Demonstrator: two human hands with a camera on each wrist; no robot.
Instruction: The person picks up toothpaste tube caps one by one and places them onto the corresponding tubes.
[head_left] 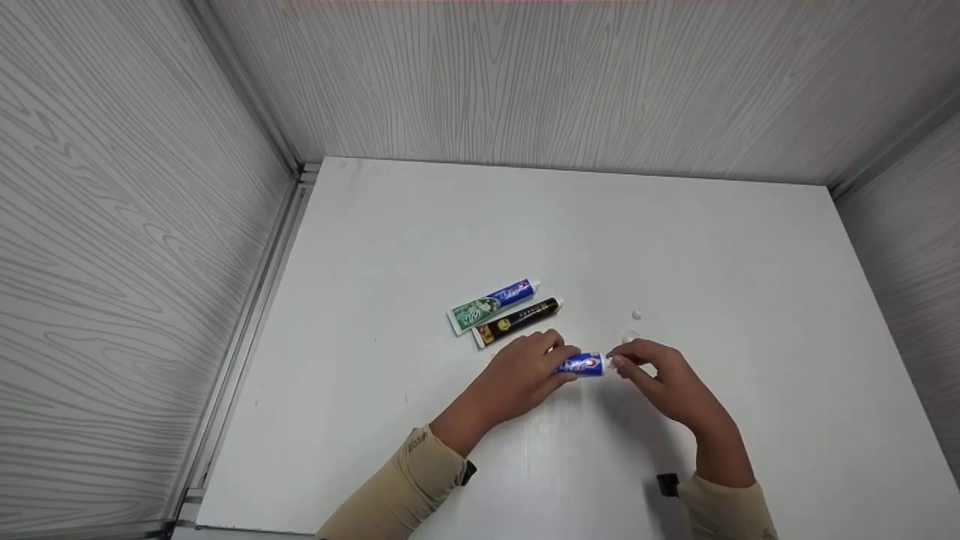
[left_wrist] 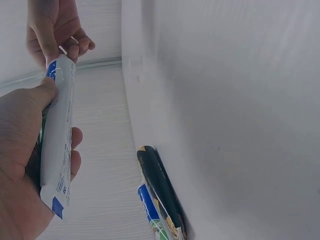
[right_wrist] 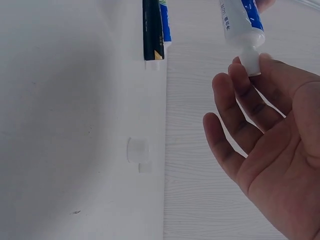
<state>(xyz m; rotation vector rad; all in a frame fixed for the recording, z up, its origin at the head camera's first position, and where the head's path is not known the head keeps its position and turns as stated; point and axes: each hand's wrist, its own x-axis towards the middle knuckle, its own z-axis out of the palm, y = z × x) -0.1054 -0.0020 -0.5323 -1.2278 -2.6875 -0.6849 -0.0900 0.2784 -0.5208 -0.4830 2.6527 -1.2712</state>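
Observation:
A toothpaste tube [head_left: 583, 364], blue at its neck end with a white back, is gripped along its body by my left hand [head_left: 527, 375]. It is held above the table with its neck pointing right. My right hand [head_left: 671, 386] pinches the small white cap [right_wrist: 250, 62] at the tube's neck between thumb and fingertips. In the right wrist view, a bit of the neck shows above the cap; whether the thread is engaged cannot be seen. The remaining fingers of that hand are loosely bent.
Behind my left hand lie a blue and green toothpaste tube [head_left: 491, 306] and a black one [head_left: 517, 322], side by side on the white table [head_left: 420, 225]. Small white caps [head_left: 637, 314] [right_wrist: 138, 150] rest on the tabletop near my right hand. Wood-grain panels [head_left: 480, 82] enclose the table.

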